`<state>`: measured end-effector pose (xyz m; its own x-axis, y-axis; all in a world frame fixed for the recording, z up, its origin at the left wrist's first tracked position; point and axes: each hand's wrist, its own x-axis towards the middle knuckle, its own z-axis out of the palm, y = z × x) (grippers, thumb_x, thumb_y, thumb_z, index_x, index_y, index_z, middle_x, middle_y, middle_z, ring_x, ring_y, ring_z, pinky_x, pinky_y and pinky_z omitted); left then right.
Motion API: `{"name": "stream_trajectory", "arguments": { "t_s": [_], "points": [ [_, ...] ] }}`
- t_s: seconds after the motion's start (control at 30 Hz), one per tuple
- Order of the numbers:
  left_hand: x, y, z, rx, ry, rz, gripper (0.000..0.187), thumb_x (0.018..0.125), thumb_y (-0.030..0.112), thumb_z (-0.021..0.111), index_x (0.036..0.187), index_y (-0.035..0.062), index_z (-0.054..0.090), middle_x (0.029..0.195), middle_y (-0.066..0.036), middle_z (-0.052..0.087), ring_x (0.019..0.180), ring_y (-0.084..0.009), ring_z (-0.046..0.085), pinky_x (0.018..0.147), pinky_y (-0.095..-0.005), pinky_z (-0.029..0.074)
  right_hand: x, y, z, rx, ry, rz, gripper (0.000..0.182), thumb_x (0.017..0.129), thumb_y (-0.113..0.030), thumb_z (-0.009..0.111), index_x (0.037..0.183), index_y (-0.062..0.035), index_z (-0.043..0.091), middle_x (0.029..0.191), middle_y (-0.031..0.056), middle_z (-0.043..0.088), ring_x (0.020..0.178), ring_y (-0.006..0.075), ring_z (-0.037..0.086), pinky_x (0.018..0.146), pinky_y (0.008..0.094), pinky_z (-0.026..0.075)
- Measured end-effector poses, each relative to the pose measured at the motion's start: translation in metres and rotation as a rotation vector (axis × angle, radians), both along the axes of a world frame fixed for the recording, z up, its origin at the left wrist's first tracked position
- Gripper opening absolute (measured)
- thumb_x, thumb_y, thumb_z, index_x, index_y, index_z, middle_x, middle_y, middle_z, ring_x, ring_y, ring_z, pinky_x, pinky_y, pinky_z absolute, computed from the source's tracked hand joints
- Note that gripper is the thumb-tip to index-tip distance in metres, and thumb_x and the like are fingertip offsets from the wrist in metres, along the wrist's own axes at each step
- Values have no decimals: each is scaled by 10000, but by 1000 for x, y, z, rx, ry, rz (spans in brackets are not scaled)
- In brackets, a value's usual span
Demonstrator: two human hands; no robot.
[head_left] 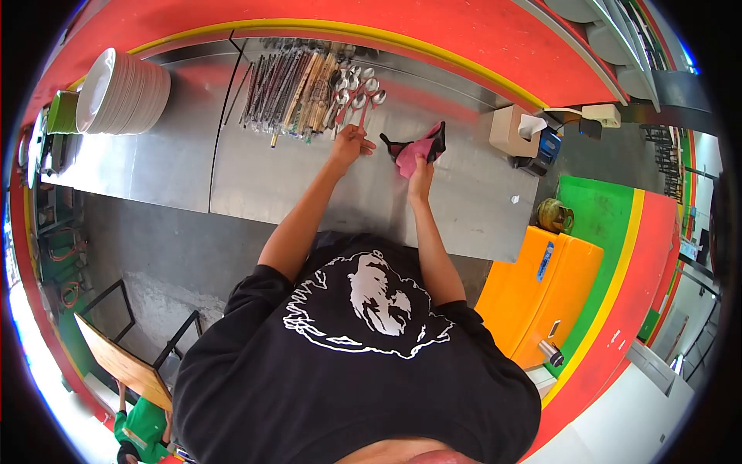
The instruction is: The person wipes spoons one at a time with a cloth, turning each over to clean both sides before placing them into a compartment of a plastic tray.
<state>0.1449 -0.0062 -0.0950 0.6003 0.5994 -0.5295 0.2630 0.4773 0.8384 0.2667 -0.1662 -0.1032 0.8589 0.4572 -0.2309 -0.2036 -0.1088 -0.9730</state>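
My left hand [352, 142] reaches across the steel counter [255, 182] and grips the thin handle of a spoon [366, 110]. That spoon lies at the near edge of a row of several metal spoons [354, 85]. My right hand [421, 167] is just to the right, closed on a pink and black cloth [417, 148] bunched against the counter. A long row of chopsticks [286, 83] lies left of the spoons, along the back of the counter.
A stack of white plates [120, 93] stands at the counter's far left. A tissue box [512, 128] sits at its right end. An orange box [537, 290] and a small gas canister [553, 215] stand to my right. A chair [127, 363] is lower left.
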Motion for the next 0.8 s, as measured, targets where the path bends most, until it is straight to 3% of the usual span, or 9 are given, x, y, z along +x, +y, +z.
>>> {"name": "stream_trajectory", "arguments": {
  "t_s": [0.1,0.2,0.3,0.33,0.47,0.53,0.63,0.73,0.8],
  "points": [
    [-22,-6,26,-86,-129,-21,174,1003,239,456,1037,77,511,854,-54,691,680,-102,607,580,-262,404,1,-1,-8,-522,-621,38,392,939,-327,530,1090,25,614,1118,130,595,1037,215,545,917,353,410],
    [-46,-19,37,-57,-174,-56,202,1015,237,433,1071,53,493,797,-37,642,661,-103,582,576,-252,394,-1,-3,-10,-638,-442,95,429,964,-370,500,1078,25,622,1229,167,553,1093,252,537,905,393,417],
    [-69,-25,35,-51,-210,-106,199,1022,219,409,1074,42,483,700,-13,539,617,-100,534,556,-252,390,-14,-8,-6,-128,207,37,489,981,-432,463,1181,2,570,1336,164,493,1184,282,505,957,429,411],
    [-78,-28,35,-61,-224,-124,194,1023,210,400,1071,41,481,667,-4,498,600,-99,516,547,-253,388,-28,-2,13,41,520,-118,595,976,-526,407,1314,-40,462,1374,114,473,1240,260,479,1036,413,378],
    [-100,-32,44,51,-158,-271,162,1015,160,372,1055,34,467,637,-7,440,572,-116,486,515,-275,385,-80,7,67,514,723,29,651,972,-570,338,1407,-85,350,1391,67,459,1280,240,441,1065,377,367],
    [-111,-36,45,104,-128,-351,144,1000,132,373,1050,27,457,651,-47,491,572,-157,516,517,-307,401,-106,14,73,519,751,48,620,985,-542,328,1405,-86,356,1387,73,460,1288,241,431,1071,384,360],
    [-128,-38,37,607,-86,-306,124,960,96,397,1031,12,454,694,-126,554,592,-242,558,562,-364,433,-140,22,72,517,700,50,451,1002,-382,429,1332,-76,439,1319,63,509,1227,216,483,1044,393,389],
    [-146,-26,37,618,-163,-324,124,922,74,415,1006,-3,464,762,-180,592,657,-313,591,616,-405,449,-159,30,59,406,592,1,275,957,-217,572,1193,-77,548,1173,19,594,1085,156,568,962,363,446],
    [-158,-18,45,533,-96,-418,118,915,65,413,989,-6,471,777,-179,596,703,-322,603,647,-405,455,-165,29,55,239,586,74,239,945,-213,595,1144,-81,577,1115,9,621,1039,141,583,920,344,457]
  ]
}}
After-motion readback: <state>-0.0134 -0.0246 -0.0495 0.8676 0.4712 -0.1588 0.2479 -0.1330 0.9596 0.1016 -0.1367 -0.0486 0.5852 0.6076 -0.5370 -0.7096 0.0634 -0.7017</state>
